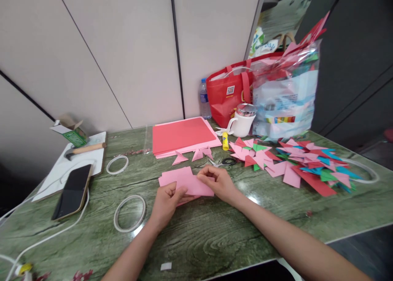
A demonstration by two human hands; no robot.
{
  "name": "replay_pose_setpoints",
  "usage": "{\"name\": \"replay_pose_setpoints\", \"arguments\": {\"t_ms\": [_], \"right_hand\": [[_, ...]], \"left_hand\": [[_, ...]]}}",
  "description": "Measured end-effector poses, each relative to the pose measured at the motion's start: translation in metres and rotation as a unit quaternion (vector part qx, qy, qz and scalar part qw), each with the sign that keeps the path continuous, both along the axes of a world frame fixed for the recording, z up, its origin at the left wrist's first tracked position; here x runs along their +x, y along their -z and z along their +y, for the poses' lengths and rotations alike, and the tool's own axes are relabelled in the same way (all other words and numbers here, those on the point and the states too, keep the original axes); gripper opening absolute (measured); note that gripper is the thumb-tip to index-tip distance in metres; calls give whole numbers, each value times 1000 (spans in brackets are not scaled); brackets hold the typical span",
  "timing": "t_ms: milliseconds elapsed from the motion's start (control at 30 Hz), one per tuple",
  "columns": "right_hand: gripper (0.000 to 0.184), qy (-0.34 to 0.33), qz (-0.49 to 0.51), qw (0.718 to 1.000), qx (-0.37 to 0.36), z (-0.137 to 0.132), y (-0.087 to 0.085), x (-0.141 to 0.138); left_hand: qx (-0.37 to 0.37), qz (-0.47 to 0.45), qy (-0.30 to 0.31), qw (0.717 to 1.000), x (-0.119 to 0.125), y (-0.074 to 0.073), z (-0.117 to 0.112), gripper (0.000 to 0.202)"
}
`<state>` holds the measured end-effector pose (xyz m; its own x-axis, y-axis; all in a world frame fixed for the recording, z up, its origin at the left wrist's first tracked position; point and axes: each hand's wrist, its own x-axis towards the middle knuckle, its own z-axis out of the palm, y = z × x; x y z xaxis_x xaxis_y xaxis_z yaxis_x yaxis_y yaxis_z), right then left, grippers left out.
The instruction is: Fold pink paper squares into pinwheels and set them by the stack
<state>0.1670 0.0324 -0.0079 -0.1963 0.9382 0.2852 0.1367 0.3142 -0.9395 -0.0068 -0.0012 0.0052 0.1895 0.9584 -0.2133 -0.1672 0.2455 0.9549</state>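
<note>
A piece of pink paper [192, 185] is held between my two hands above the table. My left hand [167, 201] pinches its left end, thumb on top. At its right end, the fingers of my right hand [219, 183] are closed on the paper near the upper edge. More pink paper [175, 174] lies just behind and beneath it. Several small folded pink pieces [180, 158] rest beyond my hands. Scissors with black handles [229, 161] lie past my right hand, partly hidden by small paper pieces.
Red and pink sheets [184, 136] lie at the back. A glue stick [225, 142], a white mug [242, 123] and piles of folded paper [319, 162] are to the right. Tape rolls [117, 219], a phone [73, 191] and a hammer [87, 149] are left.
</note>
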Motion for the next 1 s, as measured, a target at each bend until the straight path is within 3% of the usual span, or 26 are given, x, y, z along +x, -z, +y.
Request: {"name": "replay_pose_setpoints", "arguments": {"t_ms": [167, 367, 433, 533, 733, 1000], "right_hand": [[16, -22, -16, 1000, -1, 4, -3, 2], [15, -37, -82, 995, 42, 5, -3, 2], [14, -51, -92, 993, 51, 5, -2, 2], [13, -57, -93, 993, 52, 4, 0, 1], [11, -39, -57, 997, 46, 3, -2, 0], [13, -12, 28, 999, -21, 6, -1, 3]], "left_hand": [[14, -9, 25, 1000, 0, 4, 1, 26], [169, 93, 45, 980, -9, -7, 3, 56], [208, 151, 68, 964, -12, -11, 5, 44], [210, 216, 119, 946, -14, -10, 7, 25], [225, 236, 101, 940, -12, -5, 9, 27], [280, 217, 78, 932, -16, -12, 9, 29]]}}
